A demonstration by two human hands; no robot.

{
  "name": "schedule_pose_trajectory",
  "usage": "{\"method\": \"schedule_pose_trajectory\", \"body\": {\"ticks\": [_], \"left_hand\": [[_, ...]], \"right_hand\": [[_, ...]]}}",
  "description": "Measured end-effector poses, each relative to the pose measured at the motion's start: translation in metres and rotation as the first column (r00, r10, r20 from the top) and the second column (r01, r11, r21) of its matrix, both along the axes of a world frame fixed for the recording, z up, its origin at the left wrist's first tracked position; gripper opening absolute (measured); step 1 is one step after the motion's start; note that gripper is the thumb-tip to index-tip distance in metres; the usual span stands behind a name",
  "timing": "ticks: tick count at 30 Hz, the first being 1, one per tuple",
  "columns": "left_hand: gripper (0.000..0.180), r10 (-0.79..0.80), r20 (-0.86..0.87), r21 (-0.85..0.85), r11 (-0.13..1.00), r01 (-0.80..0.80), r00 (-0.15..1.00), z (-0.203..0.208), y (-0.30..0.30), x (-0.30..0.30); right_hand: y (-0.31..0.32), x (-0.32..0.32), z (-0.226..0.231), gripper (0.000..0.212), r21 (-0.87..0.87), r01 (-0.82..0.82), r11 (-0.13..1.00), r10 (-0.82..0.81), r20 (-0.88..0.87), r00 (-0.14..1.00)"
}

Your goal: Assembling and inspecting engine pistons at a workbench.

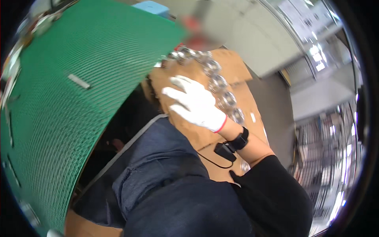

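Note:
My right hand point(195, 103), in a white glove with a red cuff edge, reaches out over a brown cardboard sheet point(191, 138). Its fingers are spread and nothing shows in them. Beside it, a curved row of clear, shiny round pieces point(218, 83) stands on the cardboard; their exact kind is too blurred to tell. A black strap with a small black box point(226, 151) and a cable sits on my right wrist. My left hand cannot be made out; only a small pale shape point(54, 234) shows at the lower left rim, too little to name.
A green ribbed mat point(106, 51) covers the table at left, with a small grey flat bar point(79, 81) on it. Beyond its far edge are a light blue stool-like object point(152, 8) and a blurred red thing point(192, 24). Loaded shelving point(321, 158) stands at right.

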State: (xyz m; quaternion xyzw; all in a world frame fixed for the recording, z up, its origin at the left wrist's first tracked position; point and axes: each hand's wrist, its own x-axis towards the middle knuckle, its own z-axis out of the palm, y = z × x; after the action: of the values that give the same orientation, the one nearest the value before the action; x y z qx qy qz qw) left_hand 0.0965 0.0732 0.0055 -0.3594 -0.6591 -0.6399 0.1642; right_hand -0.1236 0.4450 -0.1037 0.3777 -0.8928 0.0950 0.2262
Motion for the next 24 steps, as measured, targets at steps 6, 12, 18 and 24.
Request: {"method": "schedule_pose_trajectory", "body": {"ticks": [6, 12, 18, 24], "left_hand": [[0.04, -0.359, 0.227, 0.149, 0.931, 0.332, 0.905, -0.038, 0.045, -0.067], [0.043, -0.45, 0.495, 0.178, 0.89, 0.42, 0.744, -0.082, 0.077, -0.076], [0.046, -0.385, 0.667, 0.108, 0.897, 0.428, 0.638, -0.106, 0.11, -0.062], [0.049, -0.297, 0.75, 0.026, 0.906, 0.422, 0.591, -0.105, 0.128, -0.05]], "right_hand": [[0.191, 0.15, -0.008, 0.034, 0.279, 0.7, 0.657, -0.754, 0.231, 0.615], [0.294, 0.374, -0.086, 0.038, 0.591, 0.801, 0.095, -0.917, 0.365, -0.161], [0.269, 0.443, -0.135, 0.051, 0.816, 0.578, -0.008, -0.673, 0.423, -0.606], [0.262, 0.444, -0.167, 0.075, 0.864, 0.502, 0.046, -0.691, 0.39, -0.609]]}}
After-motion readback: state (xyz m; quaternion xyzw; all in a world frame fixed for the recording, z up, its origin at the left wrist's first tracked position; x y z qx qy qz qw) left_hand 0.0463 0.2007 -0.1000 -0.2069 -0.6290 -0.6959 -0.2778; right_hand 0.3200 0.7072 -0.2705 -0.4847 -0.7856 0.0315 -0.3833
